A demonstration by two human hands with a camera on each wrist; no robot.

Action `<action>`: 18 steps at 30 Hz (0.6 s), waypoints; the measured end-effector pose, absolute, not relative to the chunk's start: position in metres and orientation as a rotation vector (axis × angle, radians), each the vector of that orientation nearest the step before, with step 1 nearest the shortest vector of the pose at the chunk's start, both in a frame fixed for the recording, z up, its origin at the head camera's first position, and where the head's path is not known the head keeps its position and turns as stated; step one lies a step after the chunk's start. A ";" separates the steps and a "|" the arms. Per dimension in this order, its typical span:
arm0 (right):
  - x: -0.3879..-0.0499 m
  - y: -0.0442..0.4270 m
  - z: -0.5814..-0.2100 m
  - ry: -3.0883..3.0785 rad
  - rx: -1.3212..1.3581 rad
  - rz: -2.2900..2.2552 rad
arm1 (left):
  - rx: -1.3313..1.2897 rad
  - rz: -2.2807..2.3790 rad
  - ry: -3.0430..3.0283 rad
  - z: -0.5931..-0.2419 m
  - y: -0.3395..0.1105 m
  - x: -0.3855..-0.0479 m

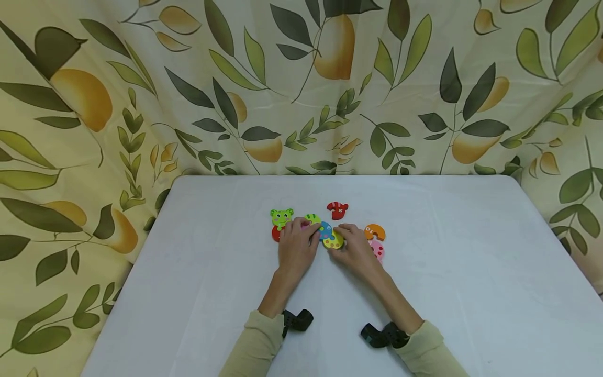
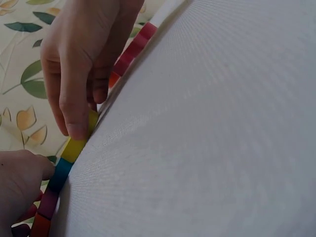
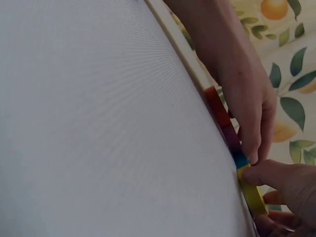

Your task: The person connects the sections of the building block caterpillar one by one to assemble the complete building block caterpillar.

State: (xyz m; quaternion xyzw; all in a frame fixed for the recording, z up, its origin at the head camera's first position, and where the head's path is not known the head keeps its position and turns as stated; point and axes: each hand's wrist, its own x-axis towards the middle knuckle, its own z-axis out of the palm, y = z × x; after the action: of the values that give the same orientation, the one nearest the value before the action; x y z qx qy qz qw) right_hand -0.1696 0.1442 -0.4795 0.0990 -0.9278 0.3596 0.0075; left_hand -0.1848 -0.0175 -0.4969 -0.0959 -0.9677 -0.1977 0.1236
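Observation:
In the head view, my right hand [image 1: 356,252] pinches a yellow spotted piece [image 1: 333,241] by its edge. My left hand [image 1: 298,250] lies over a pink piece, its thumb and a finger on the blue piece [image 1: 325,230], which touches the yellow one. A red piece [image 1: 276,233] and a green animal-head piece [image 1: 281,218] join the row on the left; a green striped piece [image 1: 312,218] is behind the left fingers. In the right wrist view, the yellow piece [image 3: 253,196] is between the right thumb and fingers, with the left fingertips beside it at the blue piece [image 3: 240,159].
A red striped head piece [image 1: 337,210] lies apart, behind the row. To the right, an orange piece [image 1: 375,231] touches a pink spotted piece [image 1: 377,250]. The white table [image 1: 188,293] meets a leaf-patterned curtain [image 1: 301,104] at its back and sides.

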 end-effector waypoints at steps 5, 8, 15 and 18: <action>-0.171 0.147 -0.484 -2.888 0.317 1.175 | -0.276 -0.573 -2.835 -0.496 -0.017 -0.185; -0.172 0.149 -0.485 -2.893 0.317 1.184 | -0.278 -0.572 -2.832 -0.496 -0.017 -0.185; -0.173 0.152 -0.485 -2.899 0.310 1.236 | -0.275 -0.576 -2.834 -0.496 -0.016 -0.184; -0.173 0.153 -0.486 -2.898 0.320 1.242 | -0.268 -0.582 -2.849 -0.496 -0.016 -0.184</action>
State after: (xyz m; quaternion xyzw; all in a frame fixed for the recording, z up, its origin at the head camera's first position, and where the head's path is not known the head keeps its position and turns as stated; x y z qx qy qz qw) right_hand -0.1730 0.1528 -0.4858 0.1011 -0.9143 0.3920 -0.0137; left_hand -0.1839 -0.0164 -0.4957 -0.0912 -0.9697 -0.1982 0.1102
